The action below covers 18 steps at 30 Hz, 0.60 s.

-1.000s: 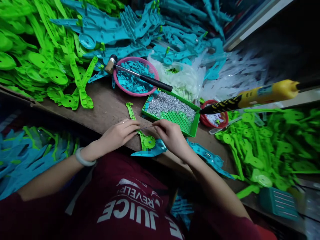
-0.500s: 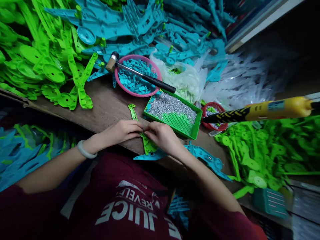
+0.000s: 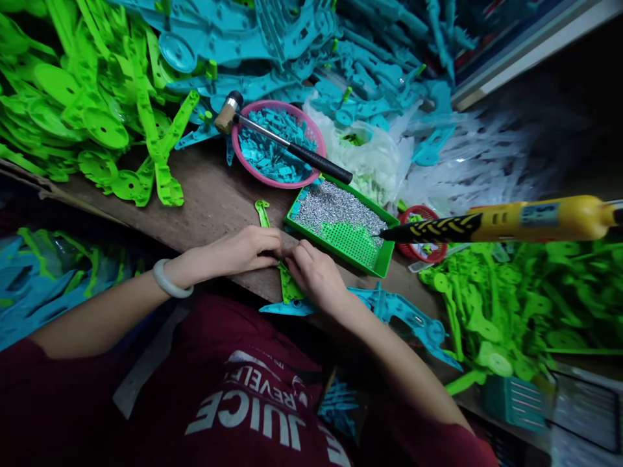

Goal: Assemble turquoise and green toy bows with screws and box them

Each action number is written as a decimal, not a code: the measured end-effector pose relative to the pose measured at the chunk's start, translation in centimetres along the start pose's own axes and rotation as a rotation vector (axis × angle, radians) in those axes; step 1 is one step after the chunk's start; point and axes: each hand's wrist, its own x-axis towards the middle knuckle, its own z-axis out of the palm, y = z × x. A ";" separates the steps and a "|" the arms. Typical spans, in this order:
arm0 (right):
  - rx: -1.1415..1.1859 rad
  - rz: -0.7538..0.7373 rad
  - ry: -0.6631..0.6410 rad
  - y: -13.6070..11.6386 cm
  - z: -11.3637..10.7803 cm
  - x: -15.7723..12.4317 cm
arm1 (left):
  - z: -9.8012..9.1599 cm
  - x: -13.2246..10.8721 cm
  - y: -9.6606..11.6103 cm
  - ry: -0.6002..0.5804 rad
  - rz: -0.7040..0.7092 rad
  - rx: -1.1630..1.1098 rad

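Under the left hand [image 3: 248, 250] and the right hand [image 3: 316, 275], near the front of the surface [image 3: 209, 188], a long green piece [image 3: 288, 285]. Thin end up past the left hand, wide end down beside the right hand, middle covered by fingers. Both hands very close together, with curled fingers pointing down at the green piece. Cannot tell about any pinching, with fingertips so hidden. Partly under the right hand, a blue piece [image 3: 409, 314], long and lying off to the right.

Front edge of the surface very near, just below the hands. Most open room to the left, a bare brown patch as far as a big green heap [image 3: 97, 117]. Only a thin bare strip between the right hand and a green tray [image 3: 388, 259].

In the tray, lots of tiny silver bits [image 3: 333, 204]. In from the right, a yellow and black tool [image 3: 511, 222], tip over the tray's right side, in the way there. Partly behind the tool, a small red basket [image 3: 438, 255]. Back past the tray, a pink basket [image 3: 238, 152] of blue bits [image 3: 267, 130], with a hammer [image 3: 316, 162] across the top. Next to that, a white plastic bag [image 3: 379, 155].
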 end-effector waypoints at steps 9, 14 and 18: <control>0.087 -0.047 0.127 0.3 1.1 -0.9 | -0.1 -0.6 0.1 -0.001 0.035 -0.001; 0.043 -0.081 0.150 0.3 1.2 -0.9 | 0.1 -0.4 -0.2 0.000 0.046 -0.005; 0.044 -0.125 0.206 0.2 1.3 -0.9 | 0.1 -0.2 -0.5 -0.004 0.055 -0.013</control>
